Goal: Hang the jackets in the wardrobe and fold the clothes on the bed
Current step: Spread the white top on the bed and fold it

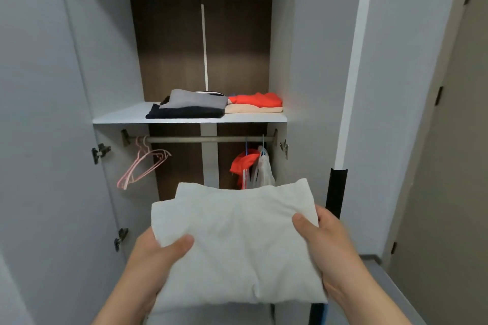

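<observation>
A folded white garment (235, 240) is held flat in front of the open wardrobe, below its shelf (126, 116). My left hand (155, 253) grips its left edge with the thumb on top. My right hand (324, 243) grips the right edge the same way. On the shelf lie two folded stacks: a grey top on a dark navy piece (192, 105), and an orange-red one on a beige piece (254, 103). On the rail (200, 139) under the shelf, an orange-red jacket (244, 165) and a white jacket (264, 169) hang at the right end.
Empty pink hangers (142, 163) hang at the rail's left end. Both grey wardrobe doors (39, 140) stand open to either side. A black strip (336, 190) runs down the right door's edge. A closed room door (454, 166) is at the far right.
</observation>
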The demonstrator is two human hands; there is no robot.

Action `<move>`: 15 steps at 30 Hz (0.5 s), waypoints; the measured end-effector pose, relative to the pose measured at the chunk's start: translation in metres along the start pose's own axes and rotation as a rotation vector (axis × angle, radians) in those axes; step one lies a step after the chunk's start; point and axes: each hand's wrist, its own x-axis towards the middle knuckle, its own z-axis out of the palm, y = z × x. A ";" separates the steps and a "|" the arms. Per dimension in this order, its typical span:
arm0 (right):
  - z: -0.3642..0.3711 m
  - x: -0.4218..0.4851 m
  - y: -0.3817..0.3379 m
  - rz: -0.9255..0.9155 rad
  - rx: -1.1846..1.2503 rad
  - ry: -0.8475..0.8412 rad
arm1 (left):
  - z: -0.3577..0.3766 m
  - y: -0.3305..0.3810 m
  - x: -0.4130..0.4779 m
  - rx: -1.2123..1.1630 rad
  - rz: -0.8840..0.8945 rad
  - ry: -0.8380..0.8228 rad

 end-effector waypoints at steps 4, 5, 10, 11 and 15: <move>0.007 0.038 -0.014 -0.020 -0.008 -0.095 | 0.011 0.018 0.015 0.000 0.047 0.064; 0.011 0.047 -0.016 -0.034 -0.004 -0.115 | 0.012 0.021 0.019 -0.008 0.064 0.080; 0.039 0.083 -0.025 -0.076 0.009 -0.186 | 0.006 0.032 0.044 -0.025 0.125 0.125; 0.045 0.090 -0.027 -0.092 0.002 -0.203 | 0.003 0.033 0.052 -0.026 0.134 0.136; 0.074 0.119 -0.033 -0.171 -0.076 -0.272 | -0.010 0.036 0.095 -0.033 0.161 0.178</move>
